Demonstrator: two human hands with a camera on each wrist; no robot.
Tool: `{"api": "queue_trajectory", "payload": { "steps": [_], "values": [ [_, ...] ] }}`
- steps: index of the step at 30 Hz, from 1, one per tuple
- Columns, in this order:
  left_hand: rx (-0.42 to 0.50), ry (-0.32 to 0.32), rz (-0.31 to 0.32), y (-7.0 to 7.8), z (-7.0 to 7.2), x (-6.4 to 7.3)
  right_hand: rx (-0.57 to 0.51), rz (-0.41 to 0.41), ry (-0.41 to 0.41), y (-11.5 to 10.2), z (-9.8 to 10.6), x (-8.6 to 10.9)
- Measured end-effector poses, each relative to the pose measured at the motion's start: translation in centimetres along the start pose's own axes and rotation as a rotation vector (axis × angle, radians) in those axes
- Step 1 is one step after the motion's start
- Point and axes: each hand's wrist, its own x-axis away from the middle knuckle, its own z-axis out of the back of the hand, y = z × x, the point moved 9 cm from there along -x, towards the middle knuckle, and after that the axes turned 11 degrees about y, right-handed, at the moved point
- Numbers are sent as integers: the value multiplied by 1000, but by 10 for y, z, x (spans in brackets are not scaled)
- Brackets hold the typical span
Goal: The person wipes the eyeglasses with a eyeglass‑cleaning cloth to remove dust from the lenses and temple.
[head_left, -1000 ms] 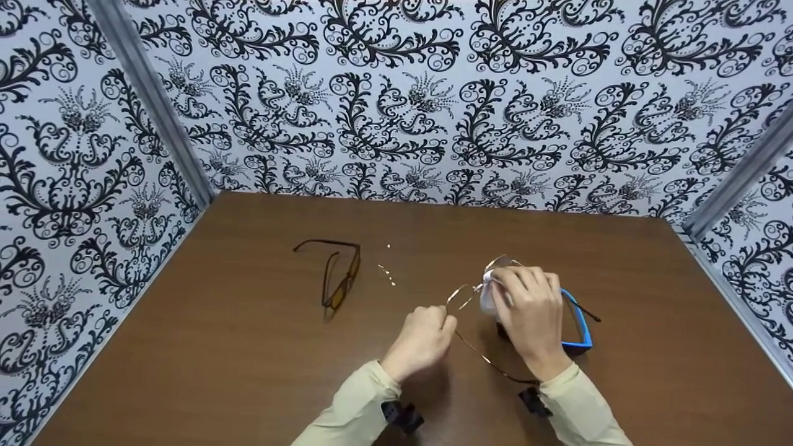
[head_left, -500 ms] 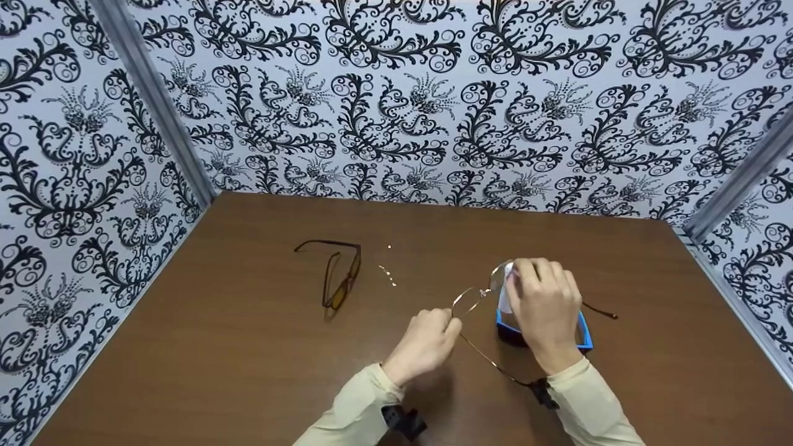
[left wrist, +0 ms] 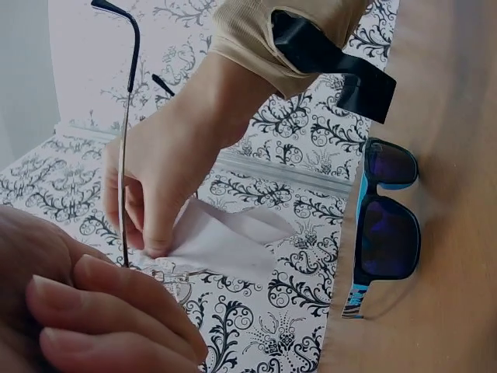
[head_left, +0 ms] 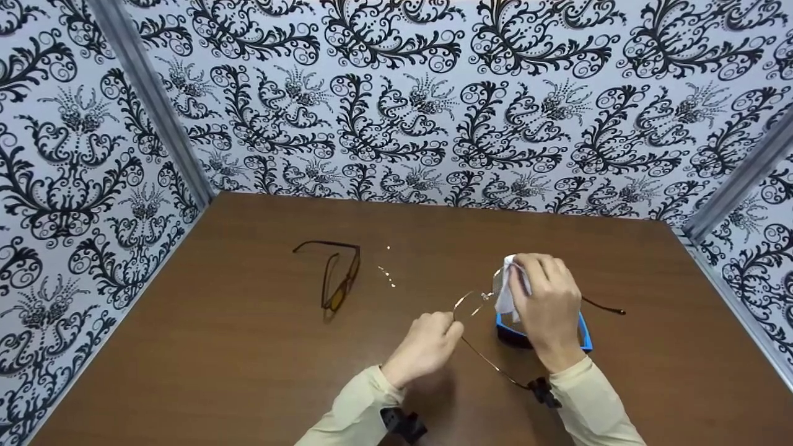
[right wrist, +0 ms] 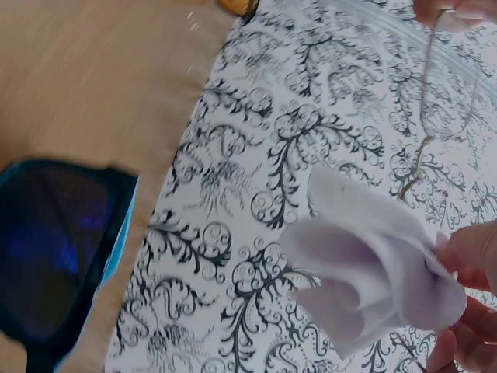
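My left hand [head_left: 424, 344] grips one end of a pair of thin gold-rimmed eyeglasses [head_left: 497, 368], near the hinge. Their near temple slants down toward my right wrist, and the far temple sticks out beyond my right hand [head_left: 548, 303]. With thumb and fingers, my right hand pinches a white cloth [head_left: 505, 300] over the right-hand lens, which is mostly hidden. In the right wrist view the cloth [right wrist: 365, 264] hangs in loose folds beside the bridge. The left wrist view shows one temple [left wrist: 124, 171] rising in front of my right hand.
Blue-and-black sunglasses [head_left: 513, 336] lie on the wooden table [head_left: 248, 359] below my right hand, partly covered by it. Dark-framed glasses with yellow lenses [head_left: 339, 296] rest to the left, temples unfolded. Patterned walls [head_left: 396, 124] enclose the back and sides.
My right hand and the cloth have moved right, from near the bridge to over the right-hand lens. The eyeglasses and left hand have shifted slightly right.
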Motion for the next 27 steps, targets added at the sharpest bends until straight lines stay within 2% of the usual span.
{"api": "queue_trajectory", "payload": {
  "steps": [4, 7, 13, 18, 23, 27],
  "values": [
    [50, -31, 37, -4, -2, -1, 76, 49, -27, -2, -2, 3],
    [62, -43, 55, -7, -1, -2, 86, 79, -66, -6, -4, 7],
    [18, -35, 66, -9, 2, -3, -43, 89, -157, -14, -9, 9],
    [-14, -61, 64, -7, 1, -3, -92, 46, -122, -11, -7, 5],
    [21, -79, 82, -7, -1, -2, -26, 28, -58, -4, -3, 5],
    [37, -78, 81, -7, 0, -3, 35, 68, -78, -4, -5, 7]
  ]
}}
